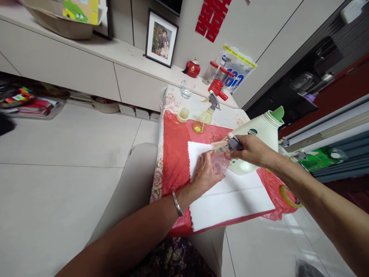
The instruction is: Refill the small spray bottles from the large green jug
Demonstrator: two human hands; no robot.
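Observation:
My left hand [206, 172] is closed around a clear pinkish bottle [220, 163] held over a white cloth [230, 196]. At the bottle's neck, my right hand [249, 149] grips a grey and pink spray head [235, 144]. Whether the spray head is seated on the neck, I cannot make out. Just behind my right hand stands a large pale green jug [266, 132] with its spout open. A yellowish spray bottle [202, 120] with a grey trigger stands upright beyond my hands. Left of it sits a pale cap [183, 115].
Red plastic sheeting [175, 165] covers part of the small table. A glass mug [187, 89] stands at its far edge. A roll of tape [290, 195] lies on the right. Behind, a shelf holds a red pot [192, 68], jars and a framed photo [162, 38].

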